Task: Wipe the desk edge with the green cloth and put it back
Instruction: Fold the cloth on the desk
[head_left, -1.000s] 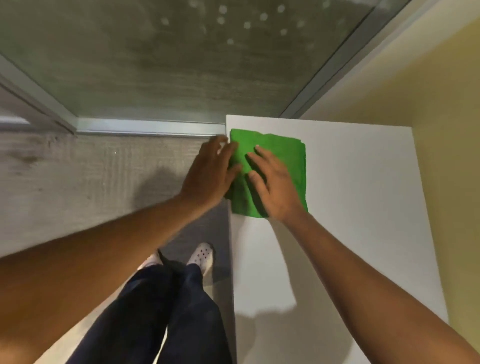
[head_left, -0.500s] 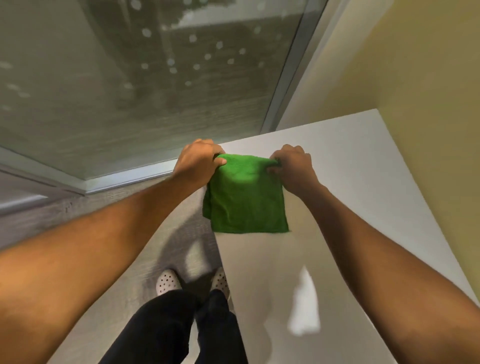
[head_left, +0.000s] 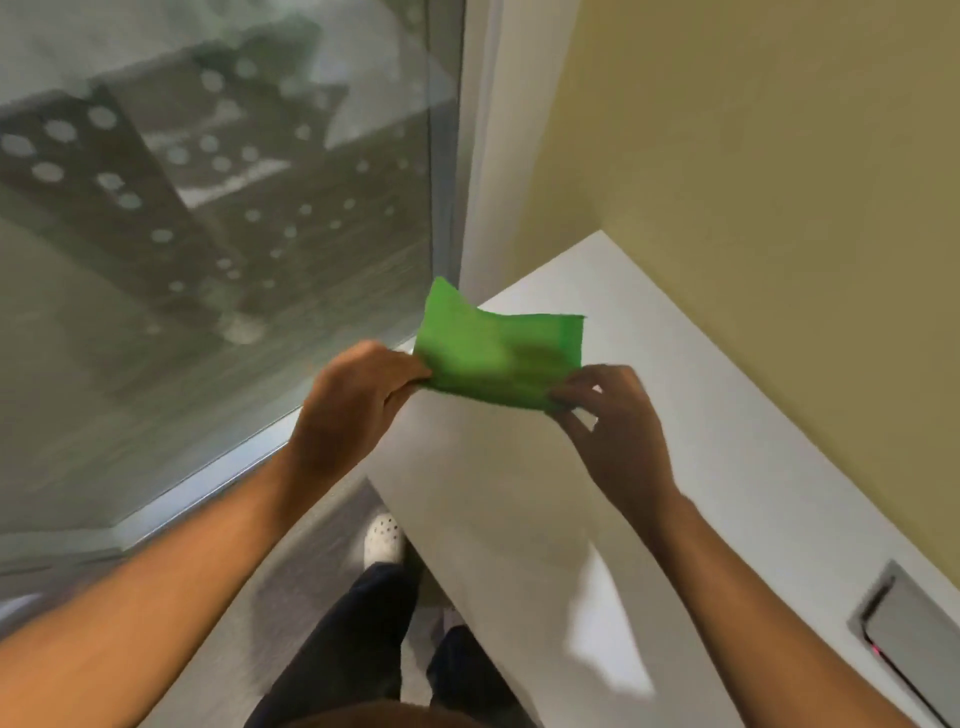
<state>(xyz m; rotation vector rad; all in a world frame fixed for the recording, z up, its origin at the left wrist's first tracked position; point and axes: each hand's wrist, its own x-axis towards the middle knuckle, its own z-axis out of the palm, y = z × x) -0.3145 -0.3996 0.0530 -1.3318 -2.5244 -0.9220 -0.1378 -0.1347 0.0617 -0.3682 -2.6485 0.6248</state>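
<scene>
The green cloth (head_left: 498, 353) is folded and held up in the air over the far corner of the white desk (head_left: 649, 415). My left hand (head_left: 358, 405) pinches its near left corner. My right hand (head_left: 613, 415) pinches its near right corner with thumb and fingers. The cloth's far edge sticks up and away from me, clear of the desk top. The desk's left edge (head_left: 400, 514) runs from the window corner toward my legs.
A large glass window (head_left: 208, 234) with a metal frame stands to the left of the desk. A yellow wall (head_left: 779, 182) borders the desk on the right. A grey cable hatch (head_left: 909, 629) sits in the desk at the lower right. My legs and a white shoe (head_left: 384, 535) are beside the desk edge.
The cloth lay flat under both hands on the desk corner, then hung from its top corners. Now both hands hold it raised and tipped away from me, and the view has swung.
</scene>
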